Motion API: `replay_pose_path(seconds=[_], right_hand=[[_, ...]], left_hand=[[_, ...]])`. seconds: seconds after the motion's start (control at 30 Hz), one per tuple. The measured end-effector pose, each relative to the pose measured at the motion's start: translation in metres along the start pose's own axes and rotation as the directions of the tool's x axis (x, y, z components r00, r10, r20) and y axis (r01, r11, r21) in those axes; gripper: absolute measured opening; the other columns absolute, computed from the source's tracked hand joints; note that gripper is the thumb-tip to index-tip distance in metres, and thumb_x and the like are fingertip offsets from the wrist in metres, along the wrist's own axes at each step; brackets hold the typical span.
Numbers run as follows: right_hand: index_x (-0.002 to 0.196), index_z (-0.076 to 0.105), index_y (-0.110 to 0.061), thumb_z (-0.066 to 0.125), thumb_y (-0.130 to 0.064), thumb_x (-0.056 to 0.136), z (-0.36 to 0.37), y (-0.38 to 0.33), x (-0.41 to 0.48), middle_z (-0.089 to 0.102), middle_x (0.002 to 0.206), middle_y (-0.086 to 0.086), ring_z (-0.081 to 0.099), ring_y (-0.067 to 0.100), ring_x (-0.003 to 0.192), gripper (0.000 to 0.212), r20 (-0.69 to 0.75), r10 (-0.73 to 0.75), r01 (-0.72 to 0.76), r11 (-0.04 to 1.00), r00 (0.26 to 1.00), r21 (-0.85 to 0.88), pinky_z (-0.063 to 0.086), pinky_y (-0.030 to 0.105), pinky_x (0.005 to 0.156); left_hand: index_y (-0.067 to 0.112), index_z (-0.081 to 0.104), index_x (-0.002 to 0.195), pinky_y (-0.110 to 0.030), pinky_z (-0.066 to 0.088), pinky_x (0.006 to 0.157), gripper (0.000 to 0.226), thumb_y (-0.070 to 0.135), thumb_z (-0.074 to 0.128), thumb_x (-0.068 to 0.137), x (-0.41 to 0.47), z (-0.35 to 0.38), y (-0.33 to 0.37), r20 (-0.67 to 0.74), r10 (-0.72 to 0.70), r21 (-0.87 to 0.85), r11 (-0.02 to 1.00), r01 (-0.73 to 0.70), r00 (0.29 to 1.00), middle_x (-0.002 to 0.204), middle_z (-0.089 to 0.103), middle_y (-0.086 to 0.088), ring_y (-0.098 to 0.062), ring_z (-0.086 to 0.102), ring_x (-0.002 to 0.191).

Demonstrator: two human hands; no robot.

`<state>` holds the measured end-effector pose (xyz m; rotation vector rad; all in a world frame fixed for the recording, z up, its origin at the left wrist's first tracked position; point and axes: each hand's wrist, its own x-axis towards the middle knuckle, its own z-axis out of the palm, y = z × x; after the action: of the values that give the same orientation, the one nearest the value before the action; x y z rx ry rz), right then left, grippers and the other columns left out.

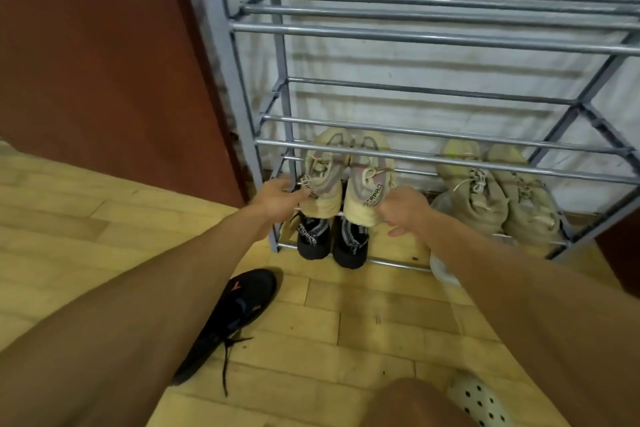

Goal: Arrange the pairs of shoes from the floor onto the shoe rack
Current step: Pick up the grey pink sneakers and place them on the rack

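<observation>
Your left hand (pixel 277 198): it reaches to the heel of the left beige sneaker (pixel 323 166), and your fingers and thumb pinch the collar there.
Your right hand (pixel 401 211): your fingers are curled against the heel of the right beige sneaker (pixel 367 180) and grip it. Blur hides the exact hold.
Beige pair in your hands: the two sneakers sit side by side and touching, toes towards the wall. They lie on the tier just above the lowest one, at the left end of the shoe rack (pixel 433 38), with their heels hanging over the front bar.
Black pair (pixel 330 244): it sits on the lowest tier, straight below the pair you hold, heels towards you.
Second beige pair (pixel 498 194): it sits low at the right end of the rack, toes to the wall. You cannot tell which tier carries it.
Upper tiers: only bare grey bars show.
Black shoe (pixel 235 315): it lies alone on the wooden floor (pixel 363 315) under your left forearm, toe towards the rack, laces loose.
White clog (pixel 478 399): it has dark holes and sits at the bottom edge, beside your knee.
Left of the rack: a red-brown panel (pixel 104 62) stands against the floor.
</observation>
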<state>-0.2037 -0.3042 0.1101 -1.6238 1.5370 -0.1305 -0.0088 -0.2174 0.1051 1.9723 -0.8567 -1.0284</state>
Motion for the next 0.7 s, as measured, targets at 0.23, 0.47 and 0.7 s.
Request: replay_pose_path(seconds=[0.23,0.47,0.7], right_hand=[[0.110,0.060,0.008,0.052,-0.007,0.093,0.054,-0.040,-0.077,0.063,0.118,0.028,0.064,0.042,0.105,0.024,0.140,-0.026,0.032,0.999,0.990,-0.035,0.057,0.045,0.082],[0.122,0.056,0.003,0.048,-0.009,0.094,0.150,-0.059,-0.134,0.063,0.101,0.019,0.064,0.029,0.085,0.031,0.284,-0.054,0.090,0.989,0.957,-0.118,0.057,0.041,0.087],[0.116,0.061,0.001,0.049,-0.012,0.092,0.233,-0.033,-0.145,0.064,0.108,0.018,0.063,0.033,0.103,0.030,0.364,0.035,0.013,0.992,0.931,-0.127,0.052,0.041,0.090]], left_hand=[[0.013,0.058,0.124,-0.031,0.053,0.081,0.035,0.030,0.053,0.094,-0.085,-0.063,-0.049,0.086,-0.022,0.021,1.000,0.020,0.996,0.112,0.059,-0.002,-0.020,0.060,0.101],[0.016,0.059,0.111,-0.027,0.045,0.068,0.020,0.025,0.052,0.095,-0.138,-0.113,-0.147,0.127,-0.187,0.082,0.981,0.177,0.974,0.096,0.060,-0.003,-0.017,0.058,0.087],[0.011,0.066,0.115,-0.012,0.041,0.054,0.027,0.016,0.060,0.089,-0.148,-0.122,-0.232,0.085,-0.288,0.128,0.953,0.276,0.954,0.098,0.061,-0.003,-0.009,0.056,0.079]])
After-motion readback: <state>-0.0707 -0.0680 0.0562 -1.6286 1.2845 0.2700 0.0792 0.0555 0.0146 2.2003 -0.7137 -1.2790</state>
